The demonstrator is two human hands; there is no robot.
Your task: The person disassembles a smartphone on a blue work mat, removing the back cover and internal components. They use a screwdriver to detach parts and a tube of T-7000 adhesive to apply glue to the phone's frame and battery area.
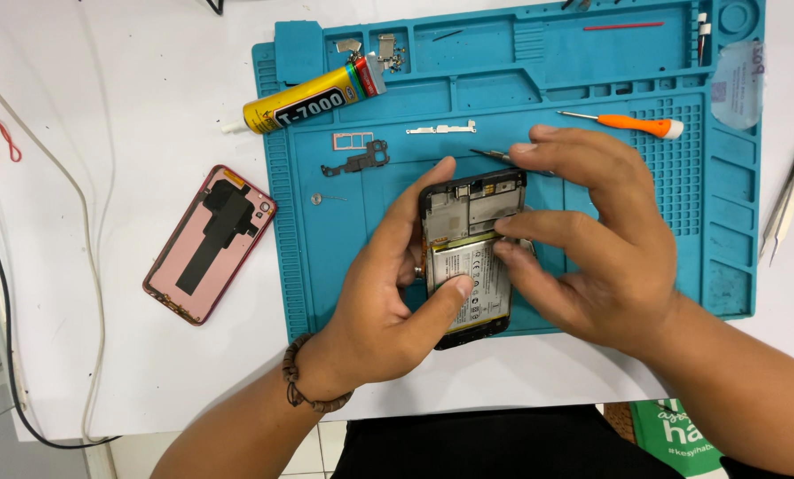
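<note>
Phone [468, 257] with its back removed, lying face down at the near middle of a blue work mat [592, 115] on a white counter [104, 133]. Its battery and upper circuit boards are exposed.

Left hand [388, 302] cradles the phone from the left: the thumb presses on the battery label and a finger curls over the far left corner, so this grip is closed around the phone's body. Right hand [592, 257] reaches in from the right, with fingertips [508, 226] pinched narrow on something small at the seam between board and battery; what they hold is too small to tell.

A good way to work here seems to be keeping the phone steady and flat with the left hand while the right fingertips move lightly and squarely, without prying against the battery.

On the mat, far of the phone, lie a small metal bracket [354, 160], a thin metal strip [441, 129], an orange-handled screwdriver [628, 123] and a yellow glue tube [313, 99]. Left of the mat rests the pink back cover [209, 244]; tweezers [792, 182] lie at the far right.
</note>
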